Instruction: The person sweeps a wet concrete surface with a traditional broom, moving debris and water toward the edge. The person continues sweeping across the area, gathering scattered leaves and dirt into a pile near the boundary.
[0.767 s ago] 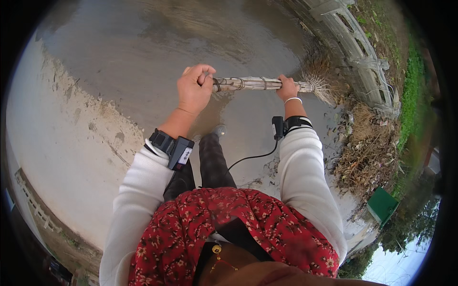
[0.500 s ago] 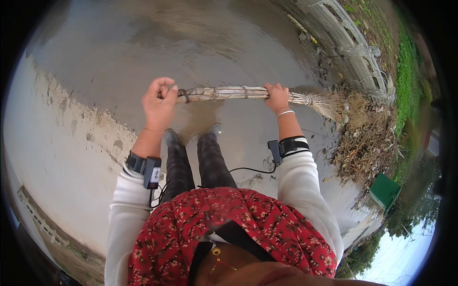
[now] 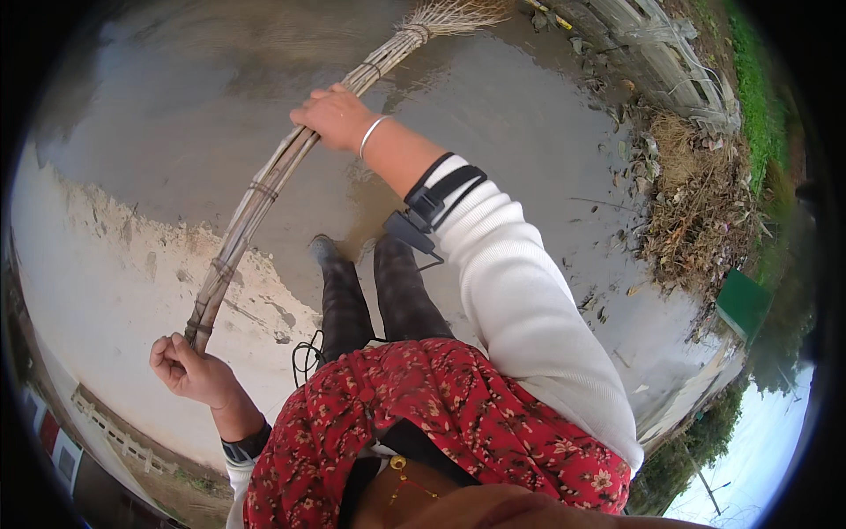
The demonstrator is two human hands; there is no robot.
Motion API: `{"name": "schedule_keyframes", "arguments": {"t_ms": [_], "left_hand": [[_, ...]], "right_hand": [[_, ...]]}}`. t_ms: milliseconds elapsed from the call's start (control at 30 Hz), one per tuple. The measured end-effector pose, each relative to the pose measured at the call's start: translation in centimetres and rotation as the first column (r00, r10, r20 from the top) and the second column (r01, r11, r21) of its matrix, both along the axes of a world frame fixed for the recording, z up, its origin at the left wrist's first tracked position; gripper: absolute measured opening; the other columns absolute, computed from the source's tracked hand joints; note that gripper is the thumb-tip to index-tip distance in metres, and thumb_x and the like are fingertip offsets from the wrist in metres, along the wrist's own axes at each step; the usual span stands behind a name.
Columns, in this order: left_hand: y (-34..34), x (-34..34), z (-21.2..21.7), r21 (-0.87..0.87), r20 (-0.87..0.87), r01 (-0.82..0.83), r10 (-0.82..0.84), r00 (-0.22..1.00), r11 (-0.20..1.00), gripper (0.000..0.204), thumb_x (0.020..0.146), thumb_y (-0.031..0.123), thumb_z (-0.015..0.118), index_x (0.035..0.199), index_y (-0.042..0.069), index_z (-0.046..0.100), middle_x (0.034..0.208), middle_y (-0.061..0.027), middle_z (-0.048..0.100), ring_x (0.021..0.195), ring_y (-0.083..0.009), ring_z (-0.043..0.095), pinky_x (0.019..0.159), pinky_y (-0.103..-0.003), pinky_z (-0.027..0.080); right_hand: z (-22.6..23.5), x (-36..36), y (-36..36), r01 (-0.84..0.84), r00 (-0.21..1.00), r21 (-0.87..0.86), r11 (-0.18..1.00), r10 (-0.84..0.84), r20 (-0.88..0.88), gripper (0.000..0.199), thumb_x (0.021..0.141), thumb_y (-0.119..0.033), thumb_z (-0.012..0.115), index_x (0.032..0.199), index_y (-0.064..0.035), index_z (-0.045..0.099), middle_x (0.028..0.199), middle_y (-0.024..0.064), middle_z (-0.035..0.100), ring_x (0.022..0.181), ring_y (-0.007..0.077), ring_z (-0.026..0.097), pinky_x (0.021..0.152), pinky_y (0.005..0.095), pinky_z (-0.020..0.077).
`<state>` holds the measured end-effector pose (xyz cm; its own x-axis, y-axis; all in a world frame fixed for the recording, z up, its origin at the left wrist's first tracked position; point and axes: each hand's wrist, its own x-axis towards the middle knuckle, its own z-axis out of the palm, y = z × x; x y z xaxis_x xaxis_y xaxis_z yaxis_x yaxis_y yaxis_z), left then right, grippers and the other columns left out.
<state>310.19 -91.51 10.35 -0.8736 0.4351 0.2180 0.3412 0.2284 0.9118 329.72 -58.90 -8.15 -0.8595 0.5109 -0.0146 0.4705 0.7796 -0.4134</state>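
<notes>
A long broom (image 3: 249, 214) made of bundled twigs, bound with dark ties at several places, slants across the view from lower left to upper right. My right hand (image 3: 340, 117), with a silver bangle at its wrist, is wrapped round the middle of the handle. Curled fingers of my left hand (image 3: 196, 370) close on the handle's near end, thumb pressed against it. Fine bristles (image 3: 454, 15) fan out at the far end, over a shallow sheet of muddy water (image 3: 220, 115), partly cut off by the view's upper edge.
My feet stand at the water's edge, with pale dry concrete (image 3: 106, 291) on the left. A heap of dry leaves and straw (image 3: 701, 212) lies on the right beside a broken concrete block fence (image 3: 656, 53). Close by it is a green box-like object (image 3: 743, 304).
The broom has swung from nearly level, bristles at the right by the leaf heap, to a steep slant with bristles far ahead. My right hand moved left and forward; my left hand came down and left.
</notes>
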Motion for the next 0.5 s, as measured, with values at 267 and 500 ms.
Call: {"name": "schedule_keyframes", "arguments": {"t_ms": [267,500], "left_hand": [[12.0,7.2,-6.9,0.038,0.044,0.347,-0.349,0.936,0.937,0.006,0.090,-0.004,0.062,0.093,0.002,0.061,0.078,0.0053,0.047,0.071,-0.0045,0.043,0.067,-0.020,0.040],[19.8,19.0,-13.1,-0.109,0.035,0.700,-0.701,0.712,0.706,0.011,0.081,0.001,0.069,0.090,0.008,0.070,0.070,0.0007,0.044,0.069,-0.0094,0.045,0.062,-0.024,0.040]], "right_hand": [[-8.4,12.8,1.9,0.409,0.911,-0.077,0.909,-0.401,0.100,0.029,0.077,-0.006,0.071,0.102,-0.0185,0.065,0.100,0.0023,0.069,0.106,0.0242,0.057,0.092,0.0418,0.0393],[-11.0,33.8,-4.3,0.767,0.607,-0.057,0.640,-0.693,0.388,0.036,0.071,-0.002,0.070,0.102,-0.0164,0.062,0.099,0.0075,0.069,0.107,0.0315,0.058,0.089,0.0464,0.0450]]}}
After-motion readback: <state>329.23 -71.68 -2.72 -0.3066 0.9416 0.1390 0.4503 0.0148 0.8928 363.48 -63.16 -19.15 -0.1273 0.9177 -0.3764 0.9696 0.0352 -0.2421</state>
